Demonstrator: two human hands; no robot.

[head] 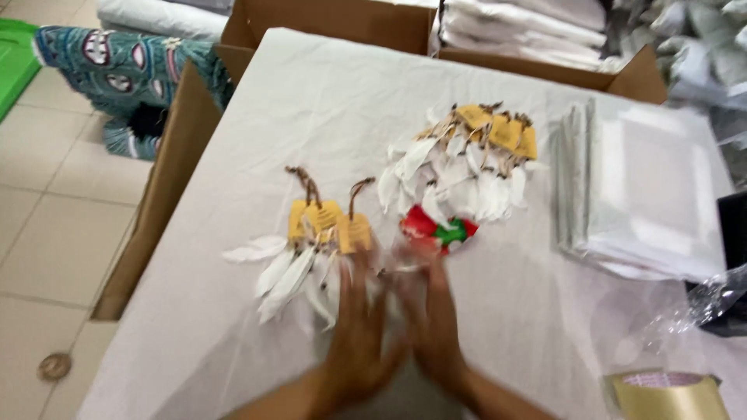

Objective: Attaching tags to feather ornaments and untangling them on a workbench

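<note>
My left hand point(356, 327) and my right hand point(433, 315) lie side by side at the near middle of a table draped in white cloth point(327, 93), both blurred by motion. The left fingertips touch a small bunch of white feathers with yellow tags and brown cords point(311, 241). My right fingertips reach a red, green and white item point(436, 229); whether they grip it is unclear. A larger pile of the same tagged feathers point(467, 159) lies just beyond.
A stack of clear plastic bags point(642, 187) sits at the right. A roll of tan tape point(668, 395) is at the near right corner. Cardboard boxes point(331, 23) with white bundles stand behind, a cardboard sheet point(167, 187) leans at the left, and patterned fabric point(128, 70) lies on the tiled floor.
</note>
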